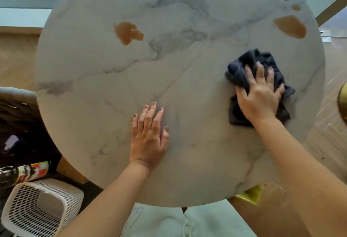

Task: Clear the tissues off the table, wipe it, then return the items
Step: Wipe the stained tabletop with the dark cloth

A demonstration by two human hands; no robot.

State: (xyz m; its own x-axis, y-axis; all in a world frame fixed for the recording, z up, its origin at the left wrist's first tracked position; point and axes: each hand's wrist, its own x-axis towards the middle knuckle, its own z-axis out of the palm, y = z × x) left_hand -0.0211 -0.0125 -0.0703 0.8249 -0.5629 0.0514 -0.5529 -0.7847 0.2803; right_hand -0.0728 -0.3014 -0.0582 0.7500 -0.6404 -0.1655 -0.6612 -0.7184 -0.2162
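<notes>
The right hand [260,94] was spread flat, pressing a crumpled dark grey cloth [242,71] onto the round white marble-look worktop [169,67] near its right edge. The left hand [149,135] lay relaxed, palm down, fingers straight, toward the near edge. Brown spill patches [127,32] sat toward the far edge. A white lattice plastic basket [39,206] stood on the floor, near-left.

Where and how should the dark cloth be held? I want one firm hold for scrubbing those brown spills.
Come straight down from above onto the bunched middle of the dark cloth, where the right hand presses with spread fingers. It lies crumpled and flat on the marble table, so the raised folds at the far end offer the best grip; the thin near edge would probably slip.
</notes>
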